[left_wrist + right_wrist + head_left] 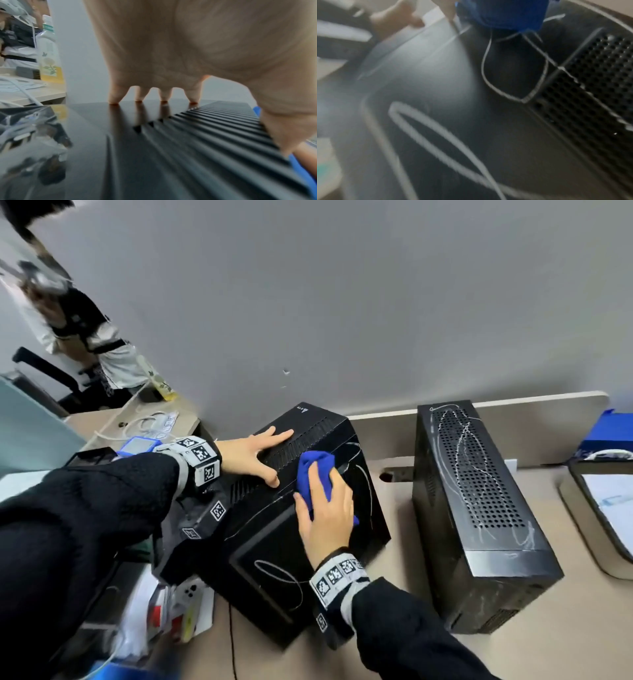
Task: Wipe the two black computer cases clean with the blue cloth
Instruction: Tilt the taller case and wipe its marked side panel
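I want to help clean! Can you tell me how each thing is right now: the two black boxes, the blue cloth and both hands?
left computer case: tilted, white scribbles remain
right computer case: upright, covered in white scribbles, untouched
blue cloth: bunched, pressed on the left case
left hand: flat, fingers spread, steadying the left case
right hand: holds the cloth

Head view down over both cases; wrist views close along the left case [308,529], its top shared.
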Available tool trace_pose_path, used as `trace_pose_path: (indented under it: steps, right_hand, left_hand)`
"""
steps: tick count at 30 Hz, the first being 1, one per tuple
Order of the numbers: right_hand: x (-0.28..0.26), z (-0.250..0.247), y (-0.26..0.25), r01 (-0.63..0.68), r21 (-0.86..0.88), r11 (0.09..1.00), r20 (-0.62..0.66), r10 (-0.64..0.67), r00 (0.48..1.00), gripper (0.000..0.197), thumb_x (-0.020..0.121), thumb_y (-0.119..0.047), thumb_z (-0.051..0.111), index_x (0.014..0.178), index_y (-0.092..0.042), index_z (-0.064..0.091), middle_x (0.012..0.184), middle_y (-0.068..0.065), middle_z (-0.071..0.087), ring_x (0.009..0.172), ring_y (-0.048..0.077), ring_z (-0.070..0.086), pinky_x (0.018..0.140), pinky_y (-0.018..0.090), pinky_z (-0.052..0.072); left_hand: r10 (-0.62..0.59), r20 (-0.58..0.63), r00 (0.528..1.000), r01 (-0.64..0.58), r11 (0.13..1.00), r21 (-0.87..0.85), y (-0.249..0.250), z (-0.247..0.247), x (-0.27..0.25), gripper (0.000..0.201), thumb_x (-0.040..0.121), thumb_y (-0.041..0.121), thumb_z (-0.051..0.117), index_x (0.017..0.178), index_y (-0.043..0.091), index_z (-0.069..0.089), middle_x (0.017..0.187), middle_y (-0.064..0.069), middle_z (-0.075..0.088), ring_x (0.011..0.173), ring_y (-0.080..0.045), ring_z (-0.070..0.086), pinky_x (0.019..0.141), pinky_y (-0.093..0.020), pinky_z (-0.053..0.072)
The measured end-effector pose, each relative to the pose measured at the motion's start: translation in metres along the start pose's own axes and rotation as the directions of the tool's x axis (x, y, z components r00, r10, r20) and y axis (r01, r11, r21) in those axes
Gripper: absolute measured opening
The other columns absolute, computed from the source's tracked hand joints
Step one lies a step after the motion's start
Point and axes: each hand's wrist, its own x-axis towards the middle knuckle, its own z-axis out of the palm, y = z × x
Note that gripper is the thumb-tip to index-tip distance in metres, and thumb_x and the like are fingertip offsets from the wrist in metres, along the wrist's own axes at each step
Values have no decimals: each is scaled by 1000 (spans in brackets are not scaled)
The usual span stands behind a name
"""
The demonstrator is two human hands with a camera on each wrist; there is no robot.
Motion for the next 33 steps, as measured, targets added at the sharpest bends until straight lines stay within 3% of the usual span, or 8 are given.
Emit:
trace_pose_path:
  steps: [4, 8, 11, 17, 21, 25, 29, 33]
  right_hand:
    - [7, -4, 38, 322, -33, 946, 71, -319, 945, 56, 81, -9, 62, 136, -21, 53, 129, 11, 49, 98, 29, 53, 79, 39, 52]
    - [68, -12, 67, -64, -6, 998, -9, 64, 998, 58, 83, -3, 59, 138, -21, 51, 127, 13, 48, 104, 33, 50, 84, 43, 50]
    - [71, -5, 59, -295, 44, 954, -32, 297, 954, 55, 89, -8, 55, 142, -24, 46, 128, 12, 46, 110, 30, 46, 86, 39, 45]
    - [-5, -22, 55, 153, -16, 988, 200, -147, 969, 67, 76, -7, 68, 138, -22, 47, 122, 10, 48, 103, 28, 55, 73, 35, 54]
    - [30, -28, 64, 48, -1, 999, 230, -47, 972, 57, 82, -8, 63, 137, -20, 52, 124, 7, 48, 103, 26, 55, 81, 33, 50]
    - [41, -25, 49, -56, -54, 997, 235, 67, 970, 51, 88, -18, 61, 138, -23, 51, 125, 3, 46, 95, 25, 57, 73, 29, 45]
    - [26, -9, 10, -157, 38, 987, 117, 151, 982, 52, 83, -44, 67, 130, -23, 57, 119, -1, 47, 97, 13, 54, 73, 27, 46]
    - [-24, 20, -43, 172, 170, 970, 155, -199, 968, 28, 86, -30, 58, 112, -21, 60, 109, 0, 48, 86, 21, 58, 62, 33, 53]
  left_hand:
    - [19, 22, 1000, -18, 998, -54, -8, -7, 7, 124, 43, 60, 68, 148, 53, 2, 161, 6, -12, 148, -13, 6, 111, -24, 17]
    - [24, 44, 999, -21, 997, -75, -15, -10, 13, 118, 54, 51, 75, 148, 53, 4, 161, 7, -12, 148, -13, 5, 108, -21, 15]
    - [26, 43, 999, -23, 997, -73, -17, -13, 15, 112, 64, 44, 82, 147, 54, 7, 161, 8, -10, 148, -14, 7, 108, -21, 14]
    - [51, 3, 999, -51, 999, 15, -11, -15, 4, 109, 58, 61, 80, 145, 56, 15, 161, 12, 4, 147, -11, 14, 114, -25, 16]
    - [61, -136, 989, -25, 966, 256, -7, -15, -14, 85, 74, 68, 66, 146, 52, 22, 156, 14, 27, 137, -14, 40, 111, -32, 32]
    - [-25, -66, 998, 43, 957, 286, -18, -8, -31, 85, 84, 60, 60, 144, 60, 0, 161, 11, 11, 142, -18, 32, 113, -31, 28]
    - [-28, -42, 999, 37, 978, 205, -21, -10, -34, 78, 91, 44, 60, 144, 60, 6, 160, 16, 7, 140, -15, 34, 98, -22, 33]
    - [-12, -99, 995, 33, 975, 219, -27, -8, -32, 74, 90, 51, 58, 142, 62, 7, 160, 15, 11, 143, -17, 31, 111, -30, 29]
